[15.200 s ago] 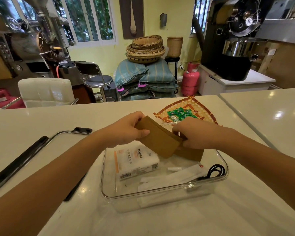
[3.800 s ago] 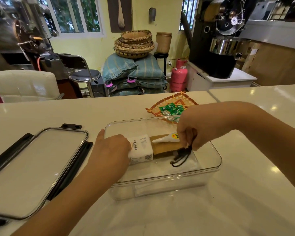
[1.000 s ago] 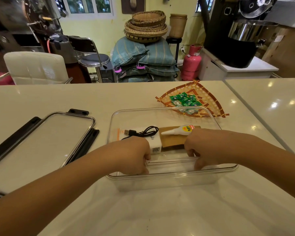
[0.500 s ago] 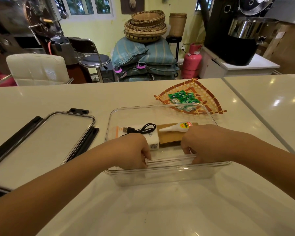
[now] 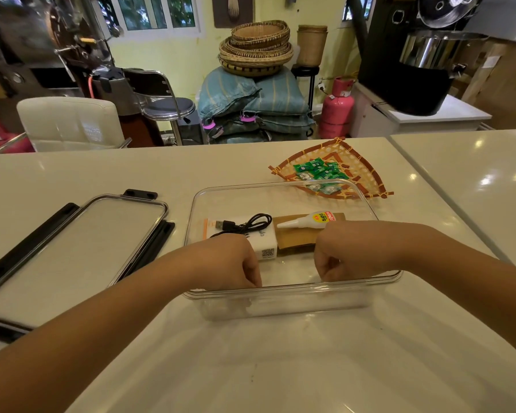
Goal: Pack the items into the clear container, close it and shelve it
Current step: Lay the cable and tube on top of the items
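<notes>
The clear container stands open in the middle of the counter. Inside lie a white packet, a black USB cable on top of it, a brown card sleeve and a white glue bottle. My left hand and my right hand reach down inside the container at its near wall, fingers curled shut. Nothing shows between the fingers; the fingertips are hidden behind the rim. The clear lid with black clasps lies flat to the left.
A woven fan-shaped tray with green candies sits just behind the container. The counter's seam runs along the right. Beyond the far edge are a white chair, sacks, a pink gas cylinder and machines.
The white strip that stretched between my hands half a second ago no longer shows. Both hands have sunk a little and stay at the container's near wall.
</notes>
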